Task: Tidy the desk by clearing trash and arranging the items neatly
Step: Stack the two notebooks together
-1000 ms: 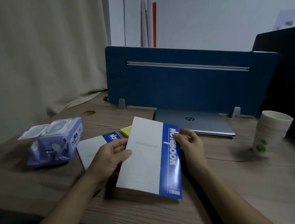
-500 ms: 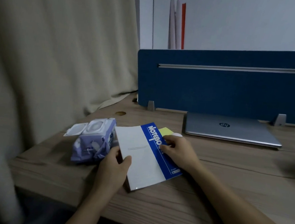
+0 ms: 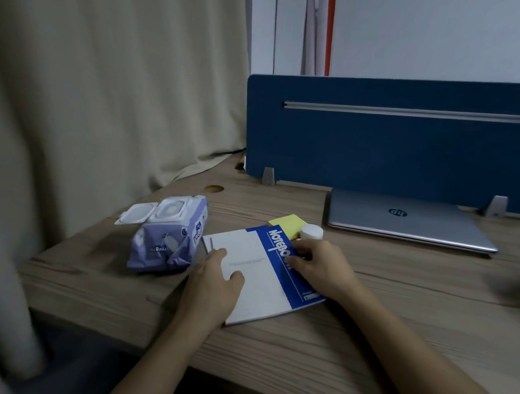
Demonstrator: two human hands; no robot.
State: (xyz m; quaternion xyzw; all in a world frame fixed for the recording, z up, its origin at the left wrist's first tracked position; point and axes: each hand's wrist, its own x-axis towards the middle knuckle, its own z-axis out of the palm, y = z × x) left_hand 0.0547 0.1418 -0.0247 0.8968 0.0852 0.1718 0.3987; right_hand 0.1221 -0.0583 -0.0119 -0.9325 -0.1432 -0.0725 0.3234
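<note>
A white and blue notebook lies flat on the wooden desk, stacked on a second notebook whose edge shows at its upper left corner. My left hand grips its left edge, thumb on the cover. My right hand presses on the blue strip at its right side. A yellow sticky-note pad and a small white round lid sit just behind the notebook. A purple wet-wipes pack with its lid flipped open lies to the left, touching the notebook's corner.
A closed silver laptop rests at the back against a blue divider panel. A beige curtain hangs along the desk's left side. The desk's front edge runs close under my forearms.
The notebook has come down from a raised tilt onto the other notebook beside the wipes pack. Both hands stay on it. The view has swung left, and the paper cups are out of frame.
</note>
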